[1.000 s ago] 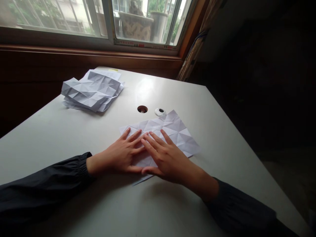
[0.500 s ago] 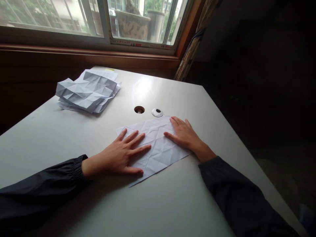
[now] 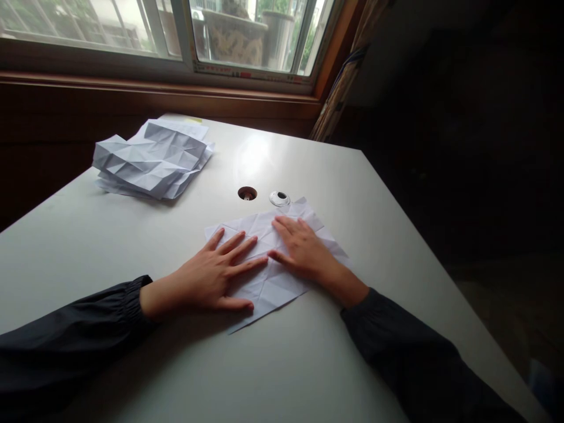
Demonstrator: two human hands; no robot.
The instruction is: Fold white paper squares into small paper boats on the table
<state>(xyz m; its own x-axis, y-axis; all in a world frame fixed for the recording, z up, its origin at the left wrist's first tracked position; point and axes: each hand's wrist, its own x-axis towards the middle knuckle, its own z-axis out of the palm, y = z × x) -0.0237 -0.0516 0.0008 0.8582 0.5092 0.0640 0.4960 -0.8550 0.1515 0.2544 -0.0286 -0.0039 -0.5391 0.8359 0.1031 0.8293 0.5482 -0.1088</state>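
A creased sheet of white paper (image 3: 275, 292) lies flat on the white table (image 3: 317, 358), marked with a grid of diagonal folds. My left hand (image 3: 207, 276) rests palm down on its left part, fingers spread. My right hand (image 3: 302, 249) presses on its upper right part, with the fingertips close to those of my left hand. Neither hand grips anything. Part of the sheet is hidden under both hands.
A pile of crumpled, creased white paper (image 3: 152, 161) lies at the table's far left. Behind the sheet are a round grommet hole (image 3: 247, 193) and a white ring-shaped cap (image 3: 279, 198). A window with a wooden sill (image 3: 247, 35) runs behind the table.
My right hand has slid left and toward me across the sheet, nearer my left hand. The sheet's right side now sits under that hand, and my left hand has barely moved.
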